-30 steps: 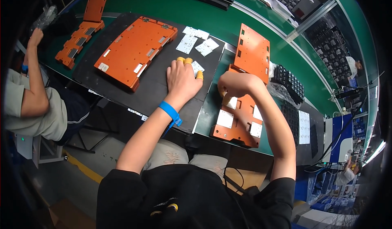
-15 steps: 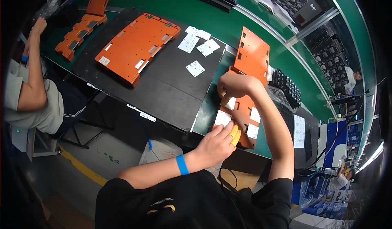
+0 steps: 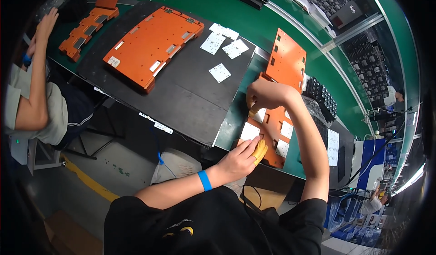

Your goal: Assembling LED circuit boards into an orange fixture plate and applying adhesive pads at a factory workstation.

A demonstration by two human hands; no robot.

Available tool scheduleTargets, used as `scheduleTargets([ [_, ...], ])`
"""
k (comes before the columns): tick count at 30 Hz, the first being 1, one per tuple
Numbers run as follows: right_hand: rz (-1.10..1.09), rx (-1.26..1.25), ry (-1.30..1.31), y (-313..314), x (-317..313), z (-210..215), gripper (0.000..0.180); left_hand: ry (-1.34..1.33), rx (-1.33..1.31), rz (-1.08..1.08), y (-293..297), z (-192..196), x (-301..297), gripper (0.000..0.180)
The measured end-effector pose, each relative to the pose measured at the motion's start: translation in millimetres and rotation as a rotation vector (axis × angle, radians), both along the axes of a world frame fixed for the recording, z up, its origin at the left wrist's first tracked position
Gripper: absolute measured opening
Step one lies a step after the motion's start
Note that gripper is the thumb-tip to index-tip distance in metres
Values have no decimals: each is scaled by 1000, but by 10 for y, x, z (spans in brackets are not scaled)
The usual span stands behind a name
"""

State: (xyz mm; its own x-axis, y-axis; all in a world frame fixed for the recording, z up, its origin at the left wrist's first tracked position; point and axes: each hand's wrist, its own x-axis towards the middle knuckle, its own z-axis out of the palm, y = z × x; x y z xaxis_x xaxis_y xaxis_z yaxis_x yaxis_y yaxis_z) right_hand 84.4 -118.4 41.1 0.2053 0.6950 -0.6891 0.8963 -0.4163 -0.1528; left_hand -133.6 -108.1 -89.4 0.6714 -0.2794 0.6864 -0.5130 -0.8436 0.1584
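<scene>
An orange fixture stands open on the bench, its lid (image 3: 286, 59) raised at the far side. White square circuit boards lie on its orange base (image 3: 271, 134). My left hand (image 3: 240, 159), with yellow finger cots and a blue wristband, has its fingers closed at the near corner of one white circuit board (image 3: 249, 131). Farther in, my right hand (image 3: 270, 94) bends down with curled fingers over another white board (image 3: 260, 115); its fingertips are partly hidden, so what they grip is unclear. Two more boards, one a white board (image 3: 286, 129), sit along the base's right side.
A large closed orange fixture (image 3: 152, 48) rests on the black mat (image 3: 190, 91) to the left. Loose white boards (image 3: 220, 73) lie beside it. Black trays (image 3: 321, 98) and a white board panel (image 3: 333, 147) are at the right. A co-worker's arm (image 3: 40, 73) is at far left.
The view has shifted slightly. My left fingers have shifted a little at the near board's corner; my right hand stays bent over the farther board. The co-worker's hand has risen slightly.
</scene>
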Motion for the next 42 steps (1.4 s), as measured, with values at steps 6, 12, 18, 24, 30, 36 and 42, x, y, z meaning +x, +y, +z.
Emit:
scheduleTargets([
  [6,-210,332,188,-290,55,-75,18,202,-266,-93,19,268,-30,42],
  [12,-638,846,460,-663,64,-338,24,188,-362,97,475,657,307,17],
  [18,-1061,1182,447,-774,-157,-435,24,695,-314,114,751,712,822,36],
  [24,-893,1156,41,-771,-244,-649,23,985,-281,42,831,694,1077,45],
  [30,-492,1081,-302,-745,-299,-554,29,971,-306,21,836,641,1118,46],
  [36,-609,1117,-271,-761,-296,-612,25,975,-337,-13,842,657,1105,42],
  [42,-583,1070,-107,-720,-400,-416,22,640,-641,-184,838,495,1071,29],
])
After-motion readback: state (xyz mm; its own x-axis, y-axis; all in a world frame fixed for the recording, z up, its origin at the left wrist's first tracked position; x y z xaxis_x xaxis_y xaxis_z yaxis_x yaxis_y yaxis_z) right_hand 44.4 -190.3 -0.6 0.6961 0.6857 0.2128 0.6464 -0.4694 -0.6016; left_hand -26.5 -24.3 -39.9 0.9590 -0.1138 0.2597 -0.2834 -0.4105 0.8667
